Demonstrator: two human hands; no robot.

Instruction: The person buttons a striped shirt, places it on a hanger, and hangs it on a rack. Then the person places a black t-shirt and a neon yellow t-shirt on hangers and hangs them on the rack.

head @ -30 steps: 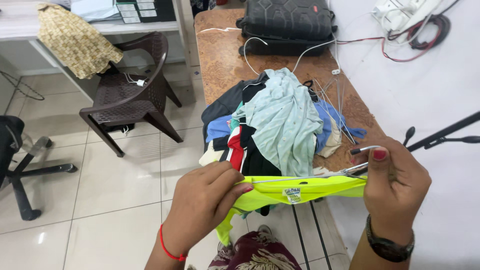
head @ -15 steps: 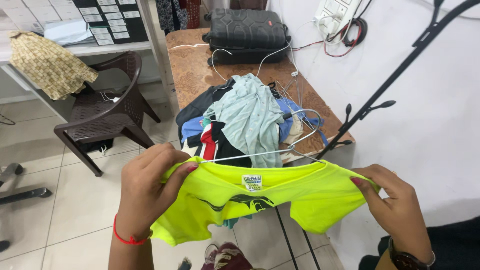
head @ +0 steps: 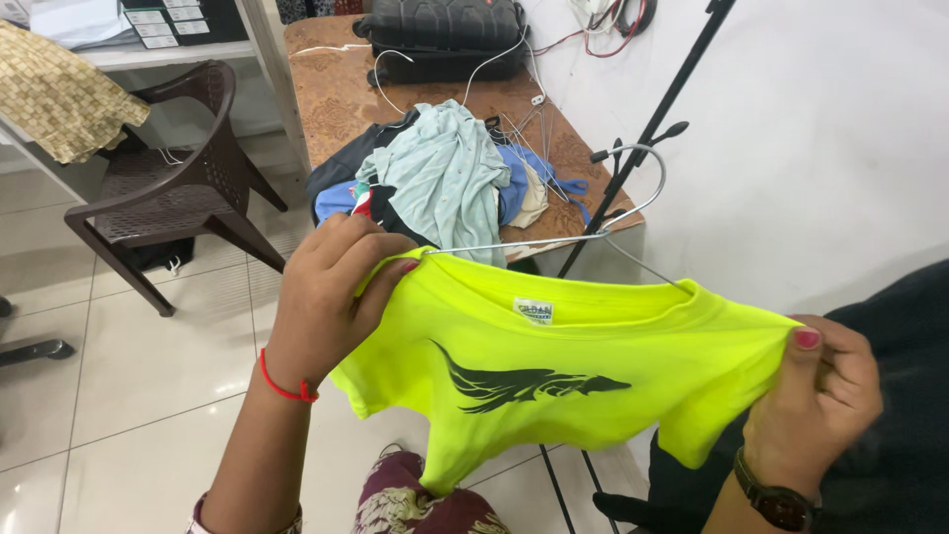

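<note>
A neon yellow t-shirt (head: 554,371) with a black print hangs on a silver wire hanger (head: 603,222), spread out in front of me. My left hand (head: 331,292) grips the shirt's left shoulder together with the hanger's end. My right hand (head: 820,396) pinches the right shoulder and sleeve. The hanger's hook curves up above the collar, close to a black metal stand (head: 657,119). Behind the shirt a pile of mixed clothes (head: 440,183) lies on a brown patterned table (head: 326,79).
A black suitcase (head: 440,30) and white cables sit at the table's far end, with loose wire hangers (head: 534,133) beside the pile. A brown plastic chair (head: 163,193) stands left on the tiled floor. A dark garment (head: 890,326) hangs at right by the white wall.
The shirt has been pulled wider on the hanger and lifted, showing its black print. My right hand moved further right and lower; the view shifted toward the wall.
</note>
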